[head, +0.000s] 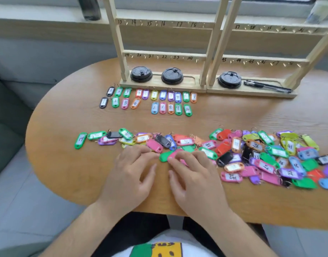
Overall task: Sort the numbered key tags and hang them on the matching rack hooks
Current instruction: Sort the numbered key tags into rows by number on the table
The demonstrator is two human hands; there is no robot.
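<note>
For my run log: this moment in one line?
sorting | left hand touches pile | right hand touches pink tag | hooks bare

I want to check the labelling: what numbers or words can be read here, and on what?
"14 15 16 17 18": left rack, upper rail.
"19 20 21 22 23 24": left rack, lower rail.
"37 38": right rack, upper rail; the rest blurred.
"43 44 45 46 47": right rack, lower rail.
"2 3 4", "8 9 10": sorted tags.
"19": green tag.
"41": yellow tag.
Other tags in the pile: blurred.
</note>
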